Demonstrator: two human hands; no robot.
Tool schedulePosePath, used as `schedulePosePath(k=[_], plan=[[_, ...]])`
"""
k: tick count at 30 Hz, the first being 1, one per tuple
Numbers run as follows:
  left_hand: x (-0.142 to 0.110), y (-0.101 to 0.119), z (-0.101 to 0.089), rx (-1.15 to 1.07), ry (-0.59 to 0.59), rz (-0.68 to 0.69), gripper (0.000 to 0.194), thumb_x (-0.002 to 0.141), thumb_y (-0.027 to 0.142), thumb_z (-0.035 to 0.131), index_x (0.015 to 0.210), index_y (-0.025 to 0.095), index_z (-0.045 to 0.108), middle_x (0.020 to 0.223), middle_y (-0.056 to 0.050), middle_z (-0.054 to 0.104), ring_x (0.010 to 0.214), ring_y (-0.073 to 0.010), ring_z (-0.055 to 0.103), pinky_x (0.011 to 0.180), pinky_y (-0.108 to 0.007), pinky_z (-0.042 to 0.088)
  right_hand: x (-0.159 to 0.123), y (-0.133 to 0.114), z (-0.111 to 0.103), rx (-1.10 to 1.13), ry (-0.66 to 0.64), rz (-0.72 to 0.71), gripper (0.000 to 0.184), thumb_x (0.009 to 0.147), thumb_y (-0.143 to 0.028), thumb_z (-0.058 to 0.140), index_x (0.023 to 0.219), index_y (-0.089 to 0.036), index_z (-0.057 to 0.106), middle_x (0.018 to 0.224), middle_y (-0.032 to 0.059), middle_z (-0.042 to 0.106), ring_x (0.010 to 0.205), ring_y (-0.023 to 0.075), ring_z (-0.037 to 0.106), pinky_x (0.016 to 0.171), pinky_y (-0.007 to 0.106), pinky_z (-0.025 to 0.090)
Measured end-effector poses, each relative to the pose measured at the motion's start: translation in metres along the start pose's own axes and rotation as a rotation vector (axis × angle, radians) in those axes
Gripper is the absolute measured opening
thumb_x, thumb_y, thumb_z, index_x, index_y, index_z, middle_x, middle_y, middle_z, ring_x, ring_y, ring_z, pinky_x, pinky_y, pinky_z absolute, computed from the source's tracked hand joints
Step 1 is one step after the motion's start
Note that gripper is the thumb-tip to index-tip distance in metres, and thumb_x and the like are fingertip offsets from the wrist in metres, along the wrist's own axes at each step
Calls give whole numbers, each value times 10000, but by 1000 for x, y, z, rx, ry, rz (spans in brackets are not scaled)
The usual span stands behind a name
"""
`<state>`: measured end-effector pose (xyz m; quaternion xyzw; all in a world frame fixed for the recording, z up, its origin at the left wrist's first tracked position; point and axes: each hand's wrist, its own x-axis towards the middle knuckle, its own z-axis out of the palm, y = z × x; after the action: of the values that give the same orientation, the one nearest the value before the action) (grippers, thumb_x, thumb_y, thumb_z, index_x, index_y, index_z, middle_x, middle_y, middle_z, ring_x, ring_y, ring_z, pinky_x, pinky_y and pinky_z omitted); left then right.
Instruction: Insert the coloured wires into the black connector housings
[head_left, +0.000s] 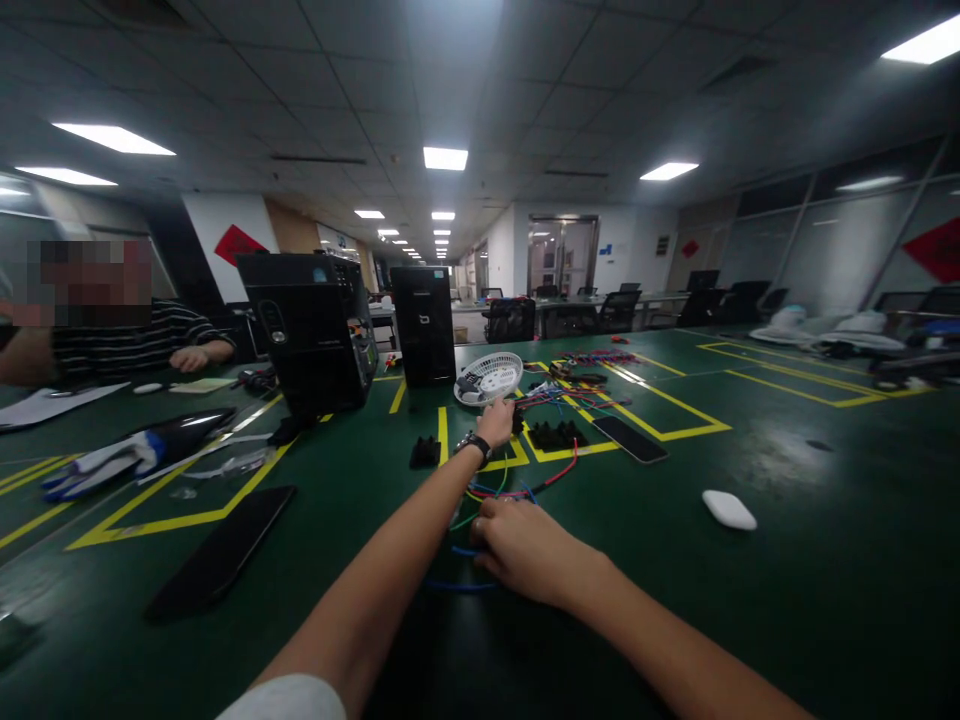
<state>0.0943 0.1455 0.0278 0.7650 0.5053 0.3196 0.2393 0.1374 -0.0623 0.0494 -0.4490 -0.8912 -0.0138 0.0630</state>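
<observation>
Head view is showing left hand (pixel 495 424) and right hand (pixel 529 548) curled near wires (pixel 556 478), grips unclear; likely light, springy, pinchable mid-length.

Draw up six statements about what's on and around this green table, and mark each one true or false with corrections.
1. The left hand reaches farther forward than the right hand. True.
2. The right wrist wears a dark band. False: the dark wristband is on the left wrist.
3. A red wire lies on the green table beyond the right hand. True.
4. The rounded white object lies left of both hands. False: the rounded white object is to the right of the right hand.
5. The white basket is beyond the left hand. True.
6. Only one black computer case is there. False: two stand there, a left case and a right case.
</observation>
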Motion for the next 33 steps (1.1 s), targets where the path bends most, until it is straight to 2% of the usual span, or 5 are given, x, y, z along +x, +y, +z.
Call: schedulePosePath(k=[12,18,22,27,33], plan=[[10,-14,5,266,-57,74,387,944,311,239,1082,171,573,1135,-160,591,1127,-338,477,935,-537,316,0,2,0,42,-59,-117,120,837,-134,542,897,-154,644,847,76,659,758,198,635,610,264,409],[9,-18,-2,324,-56,102,297,910,286,362,992,165,621,1146,-161,596,1179,-363,398,960,-556,270,-12,7,-6,107,-103,-205,122,819,-137,537,886,-169,634,847,62,648,716,176,607,596,259,397],[5,-4,-9,326,-65,230,331,922,335,369,1114,163,577,1253,-165,547,1224,-327,364,1010,-521,239,-25,10,-6,205,-97,-192,138,818,-146,540,907,-176,640,869,50,647,744,162,596,611,243,394],[5,18,1,357,-284,465,522,772,501,597,1196,202,542,1231,-118,586,1185,-304,452,1025,-454,266,-35,3,-9,368,-156,-253,190,767,-134,588,936,-203,642,864,4,633,685,119,554,558,203,366],[7,34,21,435,-358,412,387,632,354,733,949,159,626,1041,-152,639,1084,-356,515,962,-498,339,-35,9,-17,552,37,-103,240,738,-83,562,947,-192,611,829,-13,586,714,109,512,615,195,373]])
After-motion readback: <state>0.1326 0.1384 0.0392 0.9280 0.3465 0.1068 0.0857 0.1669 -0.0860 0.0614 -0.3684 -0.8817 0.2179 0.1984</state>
